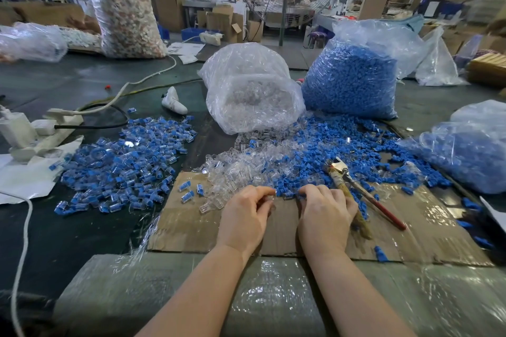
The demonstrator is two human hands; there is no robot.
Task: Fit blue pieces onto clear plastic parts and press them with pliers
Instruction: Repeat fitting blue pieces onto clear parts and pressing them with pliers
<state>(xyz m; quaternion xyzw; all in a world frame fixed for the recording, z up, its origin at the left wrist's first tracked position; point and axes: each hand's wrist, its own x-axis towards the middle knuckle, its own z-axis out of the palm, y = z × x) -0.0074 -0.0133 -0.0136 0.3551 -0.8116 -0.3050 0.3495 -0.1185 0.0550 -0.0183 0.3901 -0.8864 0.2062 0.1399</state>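
Left hand (246, 212): clear part (269, 198) pinched, frame centre | right hand (324, 208): blue piece (300, 196) pinched, pliers (356, 189) held | piece to be aligned squarely before pressing.

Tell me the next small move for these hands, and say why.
Probably bring the two hands together and seat the pieces. The left hand pinches a clear part at its fingertips, the right hand fingers the blue pieces, and the pliers lie unused beside it on the cardboard.

Hands (284, 213) at blue pieces (284, 186), pliers (356, 186) alongside
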